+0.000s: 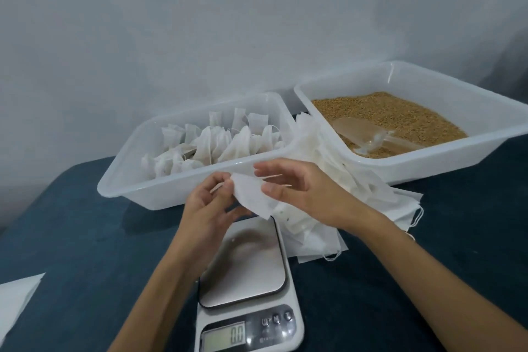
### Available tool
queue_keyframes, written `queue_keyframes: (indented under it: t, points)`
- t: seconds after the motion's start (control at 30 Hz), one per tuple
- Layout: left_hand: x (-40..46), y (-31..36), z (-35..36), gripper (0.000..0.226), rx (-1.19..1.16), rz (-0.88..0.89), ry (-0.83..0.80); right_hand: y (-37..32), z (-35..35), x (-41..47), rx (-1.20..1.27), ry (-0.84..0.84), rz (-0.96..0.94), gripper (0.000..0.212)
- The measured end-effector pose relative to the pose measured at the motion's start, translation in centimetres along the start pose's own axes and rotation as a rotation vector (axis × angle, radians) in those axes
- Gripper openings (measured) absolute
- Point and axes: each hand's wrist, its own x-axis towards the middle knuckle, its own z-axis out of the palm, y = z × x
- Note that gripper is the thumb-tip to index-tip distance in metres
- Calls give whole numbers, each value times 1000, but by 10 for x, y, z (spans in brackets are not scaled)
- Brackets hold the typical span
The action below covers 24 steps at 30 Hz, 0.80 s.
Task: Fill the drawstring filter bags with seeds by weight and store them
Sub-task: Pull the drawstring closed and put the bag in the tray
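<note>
Fingers (pixel 225 184) of both hands pinching filter bag (pixel 251 198), long axis slanting down-right

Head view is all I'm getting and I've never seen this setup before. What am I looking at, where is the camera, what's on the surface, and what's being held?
No machine here: a person works with bare hands, and the one camera sits on their head, looking forward and down.

The left hand pinches one end of an empty filter bag; the right hand has its thumb and fingers at the other end, apparently opening it.

Under the hands a kitchen scale reads 0.0 with a bare platform. Behind it, the left tub holds filled, tied bags. The right tub holds brown seeds and a clear scoop. A pile of empty bags lies between the tubs, all on a dark blue cloth.
</note>
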Motion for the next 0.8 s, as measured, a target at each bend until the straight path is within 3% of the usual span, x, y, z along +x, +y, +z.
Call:
queue_keyframes:
  t: [0.1, 0.2, 0.33, 0.47, 0.67, 0.8]
  points:
    - [-2, 2, -4, 19, -69, 5, -9, 2, 3, -1, 5, -67, 20, 44]
    - [-8, 3, -10, 22, -55, 19, -76, 2, 7, -2, 161, -153, 52, 38]
    - [-15, 4, -14, 14, 37, -13, -195, 1, 6, 1, 342, -71, 216, 48]
    - [-18, 6, -16, 14, 103, -80, -291, -1, -7, 1, 505, -20, 239, 36]
    - [-12, 1, -13, 10, 93, -108, 21, -4, -12, 0, 479, -27, 247, 32]
    - [-10, -2, -16, 10, 199, -59, 160, -2, -8, -1, 379, -42, 281, 12]
